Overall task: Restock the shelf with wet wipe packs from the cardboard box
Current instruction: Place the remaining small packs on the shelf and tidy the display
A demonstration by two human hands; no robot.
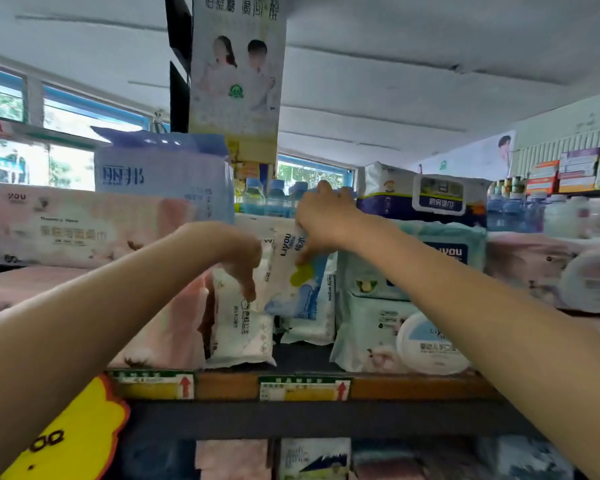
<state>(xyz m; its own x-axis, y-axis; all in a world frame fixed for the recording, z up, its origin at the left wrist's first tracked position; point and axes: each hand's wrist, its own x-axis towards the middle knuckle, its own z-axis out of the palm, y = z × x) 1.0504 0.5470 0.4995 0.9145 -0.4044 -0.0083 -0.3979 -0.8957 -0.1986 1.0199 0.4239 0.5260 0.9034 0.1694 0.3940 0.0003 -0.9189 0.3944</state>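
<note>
Right hand [321,216] pinches a soft, light, slippery wipe pack [297,271] by its top edge; left hand [238,258], fingers curled, touches the neighbouring pack [239,327] beneath it.

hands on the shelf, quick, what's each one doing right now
Left hand: fingers hang down onto the white pack; grip cannot be told.
Right hand: pinches the Liyou pack.

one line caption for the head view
Right hand slots a Liyou wipe pack onto the shelf; left hand steadies neighbouring packs.
</note>
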